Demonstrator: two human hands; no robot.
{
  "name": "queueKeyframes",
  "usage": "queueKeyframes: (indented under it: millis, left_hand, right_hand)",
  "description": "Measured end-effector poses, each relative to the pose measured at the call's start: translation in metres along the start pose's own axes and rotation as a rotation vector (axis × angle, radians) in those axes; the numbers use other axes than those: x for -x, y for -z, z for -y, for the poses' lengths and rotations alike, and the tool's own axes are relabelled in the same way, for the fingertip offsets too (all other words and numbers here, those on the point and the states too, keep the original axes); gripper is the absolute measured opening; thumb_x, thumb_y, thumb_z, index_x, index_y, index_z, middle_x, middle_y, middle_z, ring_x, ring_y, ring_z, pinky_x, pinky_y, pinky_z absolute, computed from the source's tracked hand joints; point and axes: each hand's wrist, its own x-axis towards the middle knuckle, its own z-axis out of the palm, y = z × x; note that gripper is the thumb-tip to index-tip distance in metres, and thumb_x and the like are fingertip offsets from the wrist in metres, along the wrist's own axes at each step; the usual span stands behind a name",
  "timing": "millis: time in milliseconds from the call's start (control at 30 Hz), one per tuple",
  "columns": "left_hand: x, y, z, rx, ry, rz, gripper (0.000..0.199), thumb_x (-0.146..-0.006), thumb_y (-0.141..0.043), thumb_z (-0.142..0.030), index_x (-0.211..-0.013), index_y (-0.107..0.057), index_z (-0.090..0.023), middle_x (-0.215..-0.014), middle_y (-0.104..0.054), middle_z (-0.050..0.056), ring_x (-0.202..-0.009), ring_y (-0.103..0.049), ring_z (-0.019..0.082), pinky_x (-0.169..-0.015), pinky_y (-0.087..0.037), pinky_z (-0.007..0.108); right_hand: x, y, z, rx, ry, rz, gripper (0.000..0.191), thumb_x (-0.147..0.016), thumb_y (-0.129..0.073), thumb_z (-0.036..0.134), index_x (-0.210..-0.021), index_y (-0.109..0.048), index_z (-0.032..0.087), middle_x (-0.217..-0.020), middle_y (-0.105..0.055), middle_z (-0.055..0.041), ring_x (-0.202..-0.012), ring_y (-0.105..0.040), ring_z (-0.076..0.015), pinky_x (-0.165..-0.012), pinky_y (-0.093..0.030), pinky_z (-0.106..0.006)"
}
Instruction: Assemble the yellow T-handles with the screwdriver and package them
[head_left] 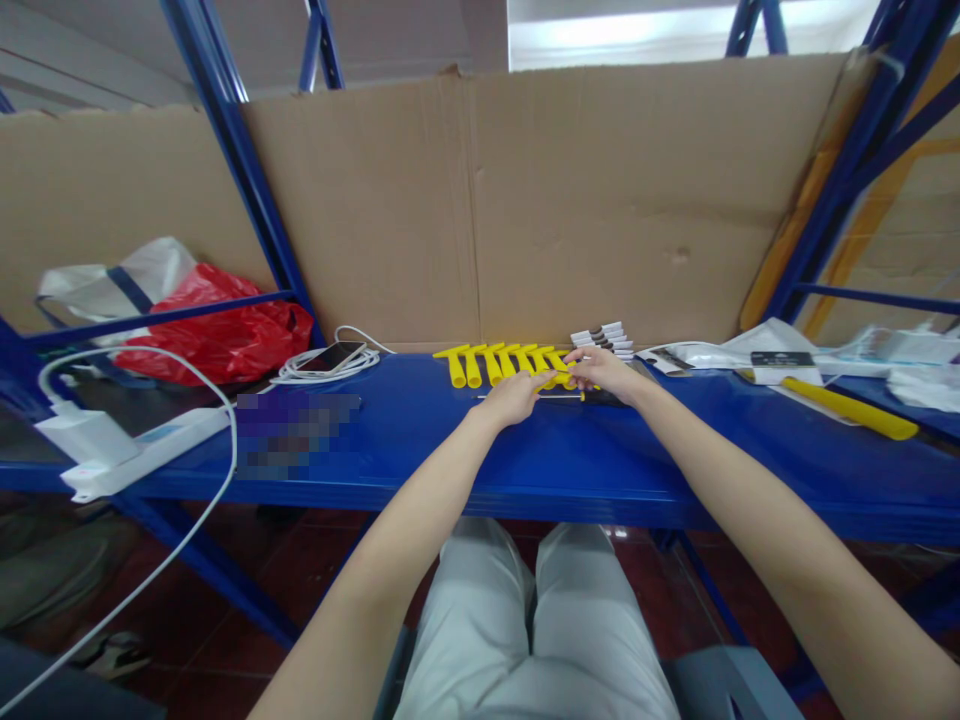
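Observation:
Several yellow T-shaped pieces (473,368) lie in a row on the blue shelf surface (420,440). At the right end of that row both hands meet around one yellow piece (559,378). My left hand (516,396) has its fingers closed on the piece's left side. From the right, my right hand (600,370) pinches the same piece, its fingertips partly hidden. A screwdriver with a thin metal shaft (559,398) lies just in front of the hands. Behind my right hand sits a stack of small white and black pieces (613,338).
At left are a white power strip (172,435) with a looping cable, a phone (335,356) on a coiled cord, and a red bag (225,320). A long yellow tool (851,408) and plastic packaging lie at right. Cardboard (562,200) stands behind.

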Motion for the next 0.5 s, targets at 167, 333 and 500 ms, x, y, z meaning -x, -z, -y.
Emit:
queueKeyframes:
  millis: [167, 333, 500]
  left_hand:
    - [-0.0011, 0.0012, 0.0010, 0.013, -0.027, -0.002, 0.052, -0.091, -0.050, -0.013, -0.141, -0.051, -0.026, -0.131, -0.063, 0.009, -0.120, -0.058, 0.023, -0.103, -0.042, 0.033]
    - [-0.0047, -0.0014, 0.0042, 0.077, -0.058, -0.027, 0.050, -0.090, -0.051, -0.012, -0.138, -0.054, -0.025, -0.130, -0.065, 0.008, -0.120, -0.058, 0.021, -0.105, -0.041, 0.034]
    - [-0.0077, -0.0048, 0.0058, 0.185, -0.052, -0.103, 0.052, -0.090, -0.051, -0.012, -0.141, -0.051, -0.024, -0.129, -0.063, 0.009, -0.120, -0.056, 0.022, -0.107, -0.040, 0.038]
  right_hand:
    - [0.0020, -0.0030, 0.0028, 0.009, -0.021, 0.000, 0.015, -0.081, -0.055, 0.003, -0.087, -0.054, 0.016, -0.053, -0.062, 0.0025, -0.042, -0.049, -0.0074, -0.045, -0.035, -0.018]
    - [0.0014, -0.0029, 0.0037, 0.004, -0.017, 0.006, 0.008, -0.085, -0.056, 0.009, -0.088, -0.055, 0.017, -0.055, -0.062, 0.0019, -0.043, -0.050, -0.0082, -0.045, -0.035, -0.019]
    - [-0.0026, 0.0044, 0.0043, -0.023, 0.047, 0.000, 0.011, -0.093, -0.051, 0.024, -0.086, -0.056, 0.018, -0.060, -0.062, 0.0004, -0.046, -0.052, -0.0081, -0.046, -0.037, -0.018]
